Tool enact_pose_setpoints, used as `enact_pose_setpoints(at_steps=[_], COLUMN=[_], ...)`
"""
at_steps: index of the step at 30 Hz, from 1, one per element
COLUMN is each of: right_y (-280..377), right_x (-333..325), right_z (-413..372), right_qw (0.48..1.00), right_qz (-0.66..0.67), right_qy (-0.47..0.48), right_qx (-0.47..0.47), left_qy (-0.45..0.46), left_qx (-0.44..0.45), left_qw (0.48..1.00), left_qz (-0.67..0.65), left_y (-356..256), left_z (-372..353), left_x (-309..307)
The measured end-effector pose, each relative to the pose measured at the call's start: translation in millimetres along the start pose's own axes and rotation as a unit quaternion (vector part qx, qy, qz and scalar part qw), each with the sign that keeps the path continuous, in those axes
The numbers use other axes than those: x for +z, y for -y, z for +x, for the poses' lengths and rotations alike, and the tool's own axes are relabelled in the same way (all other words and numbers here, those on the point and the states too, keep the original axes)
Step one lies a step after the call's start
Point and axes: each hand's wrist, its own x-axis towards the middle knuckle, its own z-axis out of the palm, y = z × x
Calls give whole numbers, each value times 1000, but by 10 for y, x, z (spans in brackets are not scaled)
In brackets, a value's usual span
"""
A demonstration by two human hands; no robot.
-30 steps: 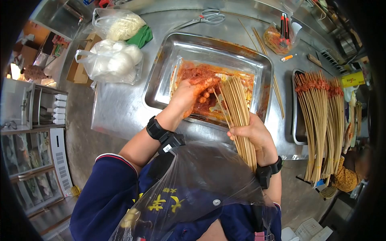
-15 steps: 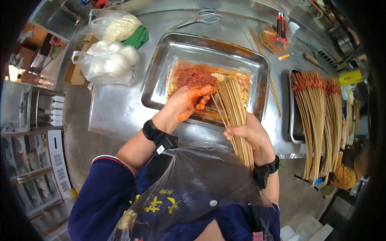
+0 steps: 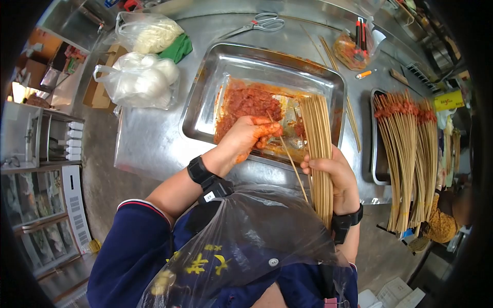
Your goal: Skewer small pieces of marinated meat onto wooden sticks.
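My left hand [image 3: 245,137], smeared with red marinade, is closed over the upper end of one bamboo skewer [image 3: 295,168], which slants down toward my body. A thick bundle of bamboo skewers [image 3: 319,138] stands in my right hand [image 3: 339,177], the fingers wrapped round its lower half. Both hands are over the near edge of a steel tray [image 3: 197,97]. Red marinated meat pieces [image 3: 251,101] lie heaped in the tray, beside and beyond my left hand. The bundle's top ends hide part of the tray's right side.
At right, many skewers with meat on their tips [image 3: 400,105] rest on a dark tray [image 3: 375,154]. Scissors [image 3: 264,22] lie behind the steel tray. Plastic bags of white food [image 3: 146,79] stand at left. Loose skewers [image 3: 353,123] and an orange-ended stick [image 3: 363,75] lie at right.
My left hand has drawn one skewer apart from the bundle, to its left. The bundle in my right hand has shifted right and stands more upright. More of the meat shows.
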Motion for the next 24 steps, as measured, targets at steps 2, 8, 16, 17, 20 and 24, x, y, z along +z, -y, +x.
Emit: enact_pose_setpoints(at_steps=[2, 8, 16, 17, 20, 24], right_y=[72, 30, -22, -30, -52, -7], right_x=[48, 129, 92, 88, 47, 123], right_z=[-51, -32, -7, 9, -4, -24], right_qw=[999, 998, 999, 999, 1000, 1000], right_qz=[11, 54, 37, 27, -2, -20], right_qy=[21, 18, 13, 15, 7, -1], right_qx=[24, 27, 10, 12, 22, 16], left_qy=[-4, -36, -139, -148, -152, -142], left_qx=[-2, 36, 202, 201, 201, 230], left_qw=[1000, 999, 949, 938, 903, 799], left_qz=[6, -11, 197, 242, 347, 538], left_y=[38, 35, -158, -156, -129, -142], left_z=[48, 99, 22, -4, -79, -144], left_x=[61, 59, -535, -562, -507, -394])
